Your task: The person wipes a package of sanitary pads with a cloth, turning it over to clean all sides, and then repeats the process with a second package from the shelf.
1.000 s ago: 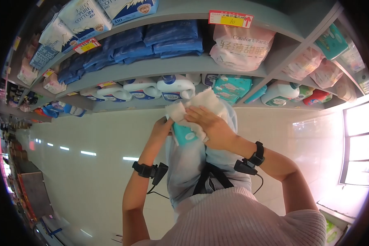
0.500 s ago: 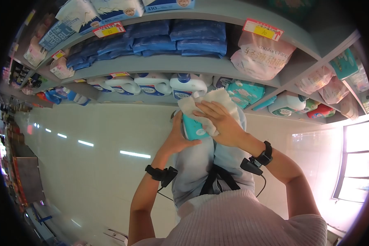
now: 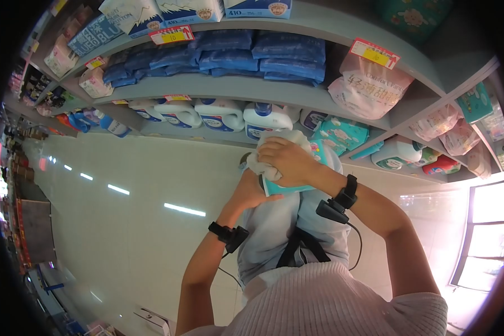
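Over my lap, my left hand (image 3: 247, 191) grips the near left end of a teal package (image 3: 290, 189) with small printed patches. Its thumb lies along the near edge, while its other fingers are mostly hidden. My right hand (image 3: 292, 161) is curled over a crumpled off-white cloth (image 3: 261, 167), pressing it on the package's upper face. The cloth and hand cover most of the package, leaving its near edge and far right corner visible. Both wrists carry black straps with small devices.
Close ahead stands a grey shelf unit (image 3: 207, 89). Its lowest level holds white detergent jugs (image 3: 261, 119) and a teal floral pack (image 3: 341, 134). Above lie blue packs (image 3: 288, 53) and a pink-white bag (image 3: 369, 89). Pale glossy floor (image 3: 151, 173) extends left; a window (image 3: 483, 229) is at right.
My right hand has moved left and toward me across the package, bunching the cloth at its left side. The package's far right corner now shows. The view has shifted slightly.
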Motion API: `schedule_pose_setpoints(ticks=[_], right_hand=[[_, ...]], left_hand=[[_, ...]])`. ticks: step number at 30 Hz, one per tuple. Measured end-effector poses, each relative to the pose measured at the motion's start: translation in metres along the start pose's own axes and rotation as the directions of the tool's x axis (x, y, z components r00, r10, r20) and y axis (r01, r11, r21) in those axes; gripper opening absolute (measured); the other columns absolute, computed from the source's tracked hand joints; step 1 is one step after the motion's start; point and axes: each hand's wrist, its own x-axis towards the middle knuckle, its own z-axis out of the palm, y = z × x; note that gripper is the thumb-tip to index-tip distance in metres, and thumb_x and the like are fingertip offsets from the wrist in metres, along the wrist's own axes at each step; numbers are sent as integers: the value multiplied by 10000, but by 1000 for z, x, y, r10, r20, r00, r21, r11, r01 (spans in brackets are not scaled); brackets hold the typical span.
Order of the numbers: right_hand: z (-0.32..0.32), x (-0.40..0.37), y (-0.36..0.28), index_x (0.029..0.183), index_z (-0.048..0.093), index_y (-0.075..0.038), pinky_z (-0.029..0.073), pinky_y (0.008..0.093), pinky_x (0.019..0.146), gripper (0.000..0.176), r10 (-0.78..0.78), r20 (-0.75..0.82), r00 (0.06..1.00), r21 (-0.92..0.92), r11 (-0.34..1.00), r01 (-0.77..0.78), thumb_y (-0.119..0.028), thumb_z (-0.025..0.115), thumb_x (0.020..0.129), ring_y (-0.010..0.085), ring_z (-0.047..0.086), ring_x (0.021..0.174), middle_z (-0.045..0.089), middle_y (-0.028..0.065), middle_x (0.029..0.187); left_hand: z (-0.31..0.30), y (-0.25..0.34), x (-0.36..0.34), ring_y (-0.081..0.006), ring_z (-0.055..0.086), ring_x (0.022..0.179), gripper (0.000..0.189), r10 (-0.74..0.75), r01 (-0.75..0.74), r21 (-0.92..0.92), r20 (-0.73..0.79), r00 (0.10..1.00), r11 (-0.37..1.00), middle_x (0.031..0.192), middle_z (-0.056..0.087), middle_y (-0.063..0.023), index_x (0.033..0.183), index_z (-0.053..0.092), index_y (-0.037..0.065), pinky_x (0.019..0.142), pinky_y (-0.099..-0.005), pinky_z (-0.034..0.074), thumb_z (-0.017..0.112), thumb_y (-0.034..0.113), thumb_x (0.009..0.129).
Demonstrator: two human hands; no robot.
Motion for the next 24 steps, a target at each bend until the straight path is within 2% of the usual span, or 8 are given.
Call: schedule_pose_setpoints(ticks=[7, 9, 10, 12, 15, 19, 21, 24], right_hand=[[2, -26, -19, 938, 588, -39, 329, 424, 1079, 340, -62, -114, 992, 111, 991, 75, -162, 652, 627, 302, 502, 1125, 593, 98, 1028], [-2, -35, -29, 888, 589, -32, 334, 419, 1074, 334, -105, -118, 987, 121, 985, 119, -174, 675, 598, 317, 488, 1130, 583, 108, 1012], [-2, -41, -32, 888, 589, -32, 334, 419, 1074, 334, -97, -122, 988, 117, 987, 111, -174, 675, 598, 317, 488, 1130, 583, 108, 1012], [0, -50, -39, 895, 597, -29, 325, 418, 1082, 338, -127, -79, 989, 192, 971, 141, -160, 667, 592, 315, 485, 1142, 583, 114, 1036], [-2, -64, -43, 931, 606, -26, 311, 408, 1095, 381, -147, -103, 984, 223, 960, 167, -150, 672, 577, 315, 471, 1176, 584, 123, 1087], [-7, -79, -46, 969, 616, -22, 298, 403, 1107, 420, -134, -101, 986, 261, 953, 157, -131, 672, 567, 310, 458, 1207, 583, 132, 1129], [-8, -85, -45, 975, 623, -20, 285, 401, 1116, 433, -134, -117, 984, 279, 947, 162, -109, 673, 555, 306, 464, 1208, 590, 135, 1129], [-18, -93, -49, 969, 630, -22, 324, 411, 1087, 412, -39, -131, 991, 315, 946, 78, -89, 668, 564, 312, 494, 1174, 597, 138, 1106]], left_hand=[[10, -5, 5, -280, 552, 1102, 788, 98, -99, -22, -59, 993, 995, 1171, 573, -118, 1251, 467, 42, 933, -361, 437, 856, 257, 601], [11, -6, 5, -264, 566, 1089, 640, 173, -167, 255, -1, 985, 952, 1164, 580, -104, 1249, 481, 56, 912, -358, 451, 775, 244, 712], [11, 1, 6, -264, 566, 1089, 640, 179, -175, 254, 7, 984, 951, 1164, 580, -104, 1249, 481, 56, 912, -358, 451, 775, 244, 712], [8, 17, 4, -227, 615, 1015, 570, 38, -54, -256, -64, 997, 965, 1123, 625, -99, 1203, 529, 47, 859, -345, 493, 760, 236, 717], [8, 22, 5, -201, 608, 1036, 517, -87, 95, -467, 40, 995, 879, 1137, 624, -87, 1198, 539, 42, 862, -337, 489, 729, 209, 747], [15, 5, 5, -224, 613, 1030, 512, -20, 38, -460, 43, 999, 887, 1129, 628, -100, 1202, 544, 41, 874, -349, 480, 718, 211, 751], [10, 10, 10, -272, 601, 1052, 579, 164, -160, -113, 33, 986, 981, 1156, 613, -135, 1226, 529, 35, 891, -360, 468, 740, 218, 718], [14, 5, 13, -325, 573, 1096, 707, 204, -204, 16, -54, 977, 979, 1191, 588, -174, 1276, 473, 19, 911, -376, 454, 774, 197, 662]])
